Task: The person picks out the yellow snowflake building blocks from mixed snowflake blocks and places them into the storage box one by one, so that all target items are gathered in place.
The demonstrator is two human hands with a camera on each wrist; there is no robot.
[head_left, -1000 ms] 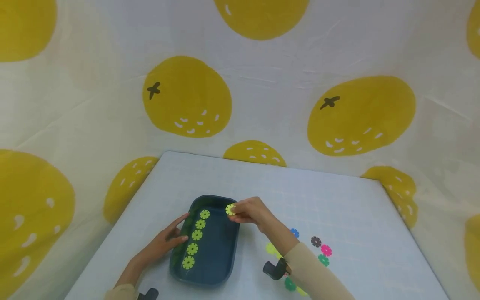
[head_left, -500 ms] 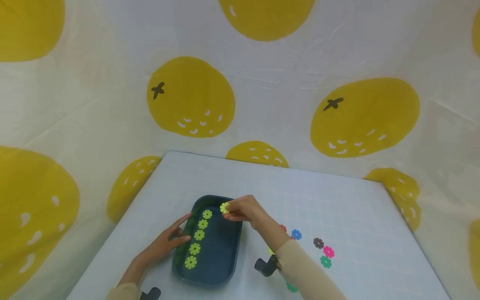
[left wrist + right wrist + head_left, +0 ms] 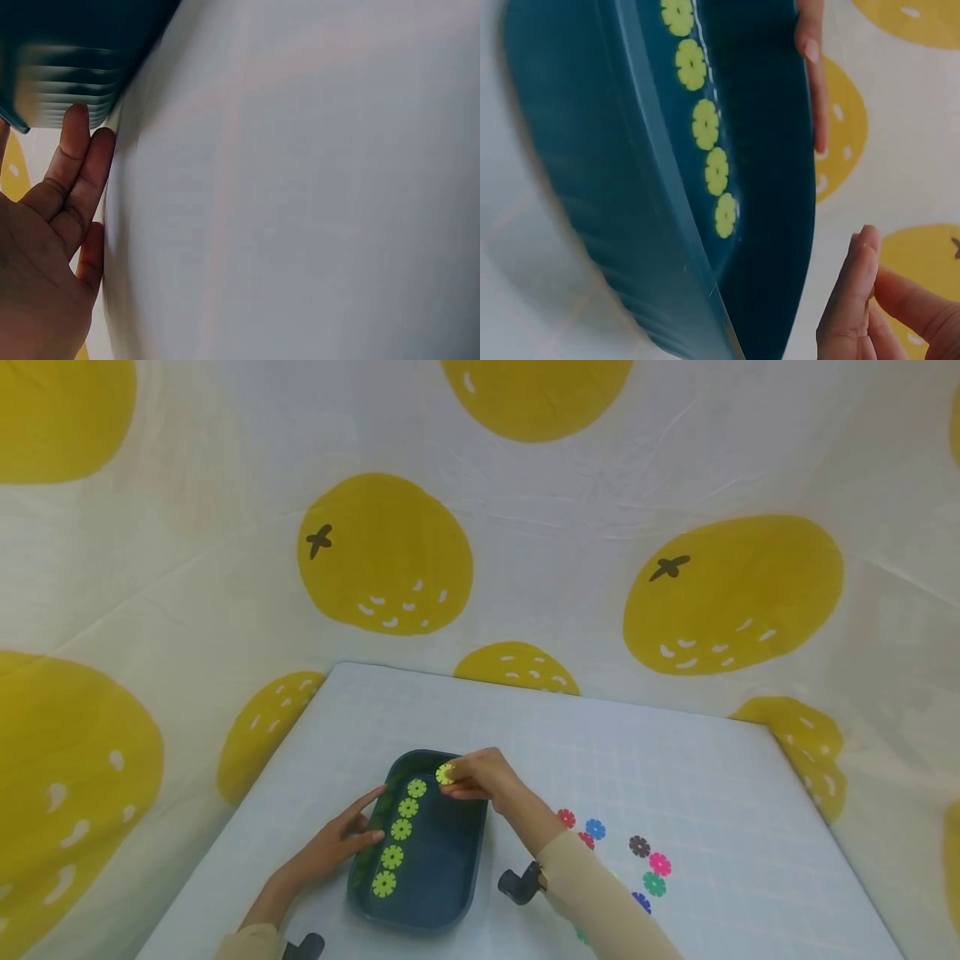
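Observation:
A dark blue tray (image 3: 440, 868) lies on the table, with a row of yellow-green flower-shaped discs (image 3: 401, 829) along the left part of its floor. Over the tray's far end, my right hand (image 3: 489, 775) pinches another yellow-green disc (image 3: 445, 773) between thumb and fingers. That disc is hidden in the right wrist view, where the right hand (image 3: 866, 307) shows beyond the tray wall. My left hand (image 3: 327, 850) rests against the tray's left rim with fingers extended. In the left wrist view its fingers (image 3: 90, 172) touch the ribbed outer wall.
Right of the tray, loose discs lie on the white table (image 3: 720, 793): red (image 3: 566, 818), light blue (image 3: 596, 828), brown (image 3: 640, 846), pink (image 3: 660, 864) and green (image 3: 655, 884). My right forearm covers part of them. A fruit-patterned cloth (image 3: 540, 560) hangs behind.
My right hand has moved left over the tray's far end, carrying the pinched disc closer to the row. More loose discs show beside the forearm. The left hand stays at the rim.

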